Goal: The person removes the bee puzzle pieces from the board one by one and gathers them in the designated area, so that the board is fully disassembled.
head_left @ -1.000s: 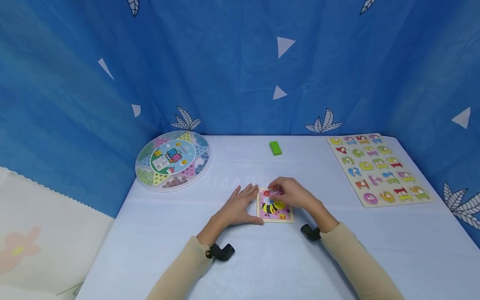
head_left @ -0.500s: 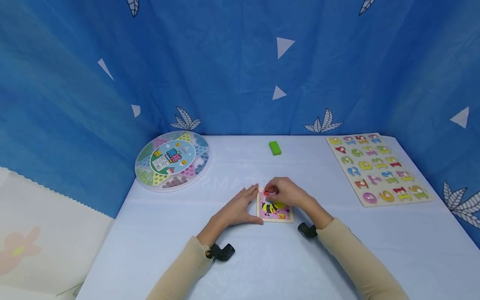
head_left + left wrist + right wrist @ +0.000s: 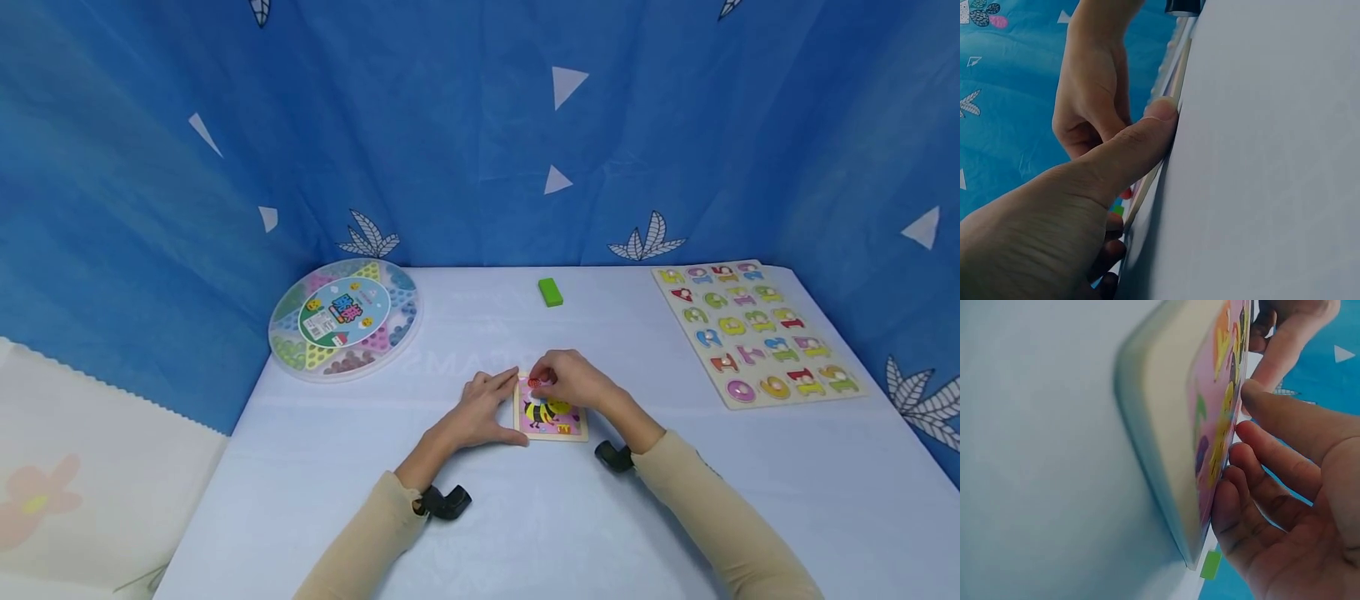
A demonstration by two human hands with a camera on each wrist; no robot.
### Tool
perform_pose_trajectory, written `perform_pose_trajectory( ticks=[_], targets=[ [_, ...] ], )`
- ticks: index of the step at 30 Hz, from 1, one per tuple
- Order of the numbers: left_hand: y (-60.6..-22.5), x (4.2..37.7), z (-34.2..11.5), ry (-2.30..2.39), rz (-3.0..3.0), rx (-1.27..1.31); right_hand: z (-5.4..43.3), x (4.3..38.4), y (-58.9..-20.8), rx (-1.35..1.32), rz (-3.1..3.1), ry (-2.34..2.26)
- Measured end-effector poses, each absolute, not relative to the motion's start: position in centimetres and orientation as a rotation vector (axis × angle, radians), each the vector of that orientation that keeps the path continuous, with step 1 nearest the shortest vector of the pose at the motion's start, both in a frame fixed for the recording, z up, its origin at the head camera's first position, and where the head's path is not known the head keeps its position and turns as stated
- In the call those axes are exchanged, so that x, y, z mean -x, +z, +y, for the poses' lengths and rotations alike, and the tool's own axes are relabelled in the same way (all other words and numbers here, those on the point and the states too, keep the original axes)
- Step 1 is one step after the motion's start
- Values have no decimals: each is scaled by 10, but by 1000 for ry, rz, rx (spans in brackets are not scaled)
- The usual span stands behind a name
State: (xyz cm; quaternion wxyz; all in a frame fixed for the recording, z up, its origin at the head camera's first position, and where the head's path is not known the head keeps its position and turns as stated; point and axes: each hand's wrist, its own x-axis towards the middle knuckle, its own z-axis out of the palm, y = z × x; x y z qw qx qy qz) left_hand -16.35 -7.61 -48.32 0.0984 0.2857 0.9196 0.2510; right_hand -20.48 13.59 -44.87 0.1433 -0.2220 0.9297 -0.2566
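Note:
A small square wooden puzzle (image 3: 551, 437) with a bumblebee on pink lies on the table. Along its left side rests my left hand (image 3: 476, 417), fingers extended to the upper corner and thumb at the lower one. In the left wrist view that thumb (image 3: 1147, 128) presses the puzzle's pale edge. My right hand (image 3: 576, 381) reaches over the puzzle's top, thumb and forefinger pinching a light blue piece, mostly hidden by the fingers. From the right wrist, the puzzle's pale frame (image 3: 1161, 394) looms close, with the curled fingers (image 3: 1285, 456) at its face.
At the back left sits a round Chinese checkers set (image 3: 345, 312) under a clear lid. A green block (image 3: 551, 292) lies behind the puzzle. To the right is a wooden number puzzle board (image 3: 757, 400). Blue curtain (image 3: 480, 125) hangs behind the table.
My right hand has shifted slightly left over the puzzle, bringing the light blue piece with it. The left hand keeps its place, its fingers slightly drawn up.

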Motion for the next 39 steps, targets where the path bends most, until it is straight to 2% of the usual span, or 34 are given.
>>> perform_pose_trajectory(
  ticks=[18,39],
  targets=[
    [-482,167,-75,722,2670,-870,136,210,-447,673,2718,-723],
    [-483,167,-75,735,2647,-858,134,215,-450,585,2667,-780]
  ],
)
